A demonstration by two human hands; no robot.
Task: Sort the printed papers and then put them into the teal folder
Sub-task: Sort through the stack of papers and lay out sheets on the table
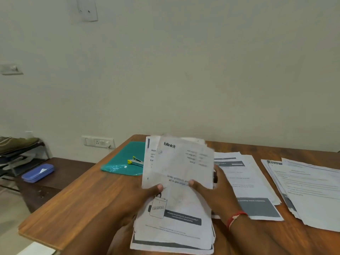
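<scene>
A thick stack of printed papers (176,203) is raised above the wooden table (77,196), its top sheet headed "blinkit". My left hand (145,195) grips the stack's left side, thumb on the top sheet. My right hand (211,188) holds the right side, thumb pressing the top sheet near its middle. The teal folder (121,161) lies flat at the table's far left corner, partly hidden behind the raised sheets. Two more paper piles lie on the table: one (246,181) just right of my hands, another (309,190) at the far right.
A yellow and grey stapler (135,161) rests on the folder. A blue plastic box (37,173) sits on a low dark bench left of the table. A shoe rack (16,150) stands by the wall. Wall sockets (98,142) are behind the table corner.
</scene>
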